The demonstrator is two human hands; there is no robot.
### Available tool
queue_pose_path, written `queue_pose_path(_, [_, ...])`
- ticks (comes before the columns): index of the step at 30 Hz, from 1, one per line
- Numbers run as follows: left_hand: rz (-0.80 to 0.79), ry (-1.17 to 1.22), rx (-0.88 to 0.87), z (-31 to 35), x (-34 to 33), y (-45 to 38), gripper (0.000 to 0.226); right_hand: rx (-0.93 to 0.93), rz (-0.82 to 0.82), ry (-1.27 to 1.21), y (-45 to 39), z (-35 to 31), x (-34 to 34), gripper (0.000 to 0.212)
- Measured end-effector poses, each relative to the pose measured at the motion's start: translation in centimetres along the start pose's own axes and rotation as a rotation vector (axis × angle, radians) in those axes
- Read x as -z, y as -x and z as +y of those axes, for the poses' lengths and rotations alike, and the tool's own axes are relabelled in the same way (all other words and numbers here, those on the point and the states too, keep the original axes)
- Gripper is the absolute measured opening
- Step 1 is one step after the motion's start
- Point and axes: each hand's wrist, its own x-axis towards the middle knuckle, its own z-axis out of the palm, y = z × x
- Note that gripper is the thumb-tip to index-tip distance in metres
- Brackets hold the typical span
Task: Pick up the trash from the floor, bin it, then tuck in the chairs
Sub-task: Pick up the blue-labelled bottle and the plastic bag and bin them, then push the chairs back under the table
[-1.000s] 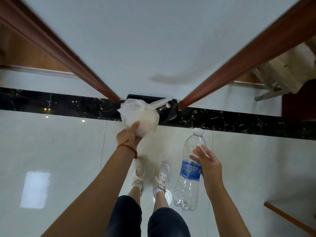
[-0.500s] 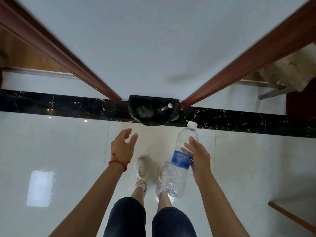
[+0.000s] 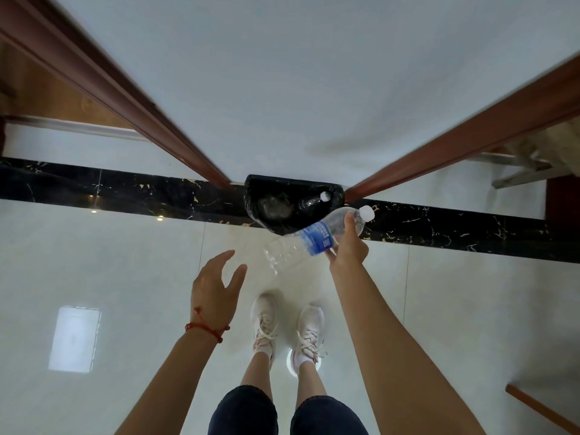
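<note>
Since half a second ago the clear plastic water bottle with blue label (image 3: 317, 238) has tipped sideways toward the black-lined trash bin (image 3: 292, 202) | right hand (image 3: 346, 249) fingers wrap its neck end, base near bin's rim | left hand (image 3: 216, 287) fingers spread, empty, above white tile floor (image 3: 94, 262)
</note>
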Motion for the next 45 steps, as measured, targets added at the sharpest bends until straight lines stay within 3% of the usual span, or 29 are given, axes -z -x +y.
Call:
queue_pose_path(7, [0.019,-0.001,-0.002,-0.7,0.4,-0.9,0.036,-0.144,0.009,-0.047,-0.9,0.3,-2.6,0.053])
queue_pose_path(12, [0.017,-0.013,-0.006,-0.8,0.6,-0.7,0.036,-0.157,0.056,0.061,-0.5,0.6,-1.3,0.031])
queue_pose_path(15, [-0.003,-0.033,-0.009,-0.3,0.7,-0.4,0.036,0.027,0.018,0.232,0.1,0.9,0.0,0.027])
queue_pose_path(19, [-0.061,-0.126,-0.079,0.4,0.9,0.2,0.04,0.445,-0.107,0.689,2.8,1.0,2.3,0.042])
queue_pose_path(26, [-0.138,-0.271,-0.183,3.2,2.3,2.2,0.046,0.94,-0.272,1.212,7.8,0.0,6.6,0.052])
queue_pose_path(32, [-0.181,-0.382,-0.262,6.0,4.3,5.2,0.049,1.084,-0.286,1.486,12.2,-1.6,9.6,0.058])
queue_pose_path(45, [-0.073,-0.454,-0.536,14.6,8.9,12.7,0.057,1.258,-0.2,1.406,22.3,-5.8,16.6,0.058])
